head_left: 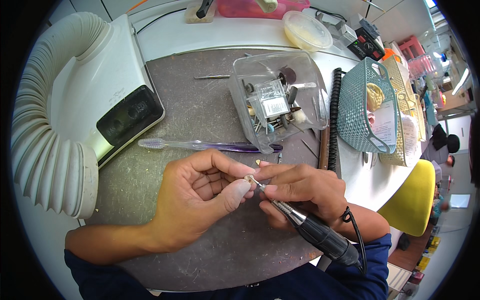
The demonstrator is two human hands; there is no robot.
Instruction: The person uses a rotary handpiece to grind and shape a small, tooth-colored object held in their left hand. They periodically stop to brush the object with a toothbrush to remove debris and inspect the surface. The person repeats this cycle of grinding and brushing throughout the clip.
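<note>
Between the thumb and fingers of my left hand (202, 192) is pinched a tiny pale tooth-like piece (248, 178). My right hand (307, 192) grips a black and silver rotary handpiece (302, 218) like a pen, its cable looping by my wrist. The handpiece's thin tip meets the small piece or lies right against it; the exact contact is too small to tell. Both hands are close together over the dark grey work mat. Just beyond them lies a toothbrush (210, 145) with a clear and purple handle. A small grey-tipped bur (280, 158) is beside my right fingers.
A clear plastic box (240, 100) of burs and polishing bits stands ahead. To the left is a white machine (112, 75) with a ribbed hose (32, 135). Teal (357, 117) and cream baskets (405, 150) stand right, beside a black coiled cord (336, 100). A thin metal tool (212, 77) lies farther back.
</note>
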